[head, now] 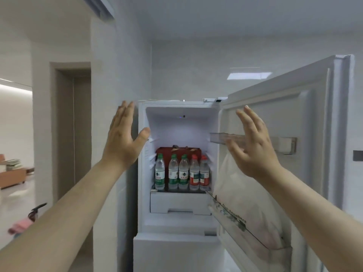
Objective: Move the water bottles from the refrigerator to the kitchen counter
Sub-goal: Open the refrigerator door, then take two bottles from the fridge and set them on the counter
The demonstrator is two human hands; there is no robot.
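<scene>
The white refrigerator (pixel 177 108) stands ahead with its upper door (pixel 306 118) swung open to the right. On its shelf stand several clear water bottles: three with green caps and labels (pixel 172 172) on the left, two with red caps and labels (pixel 198 173) on the right. My left hand (pixel 122 138) is raised, flat and empty, in front of the fridge's left edge. My right hand (pixel 253 148) is raised, fingers spread and empty, in front of the door's inner side. Both hands are above the bottles and apart from them.
A dark red box (pixel 167 152) sits behind the bottles. A white plastic bag (pixel 239 193) fills the lower door bin, and a clear bin (pixel 218 137) hangs above it. A drawer (pixel 176 203) lies under the shelf. A doorway (pixel 72 130) and a living room open at left.
</scene>
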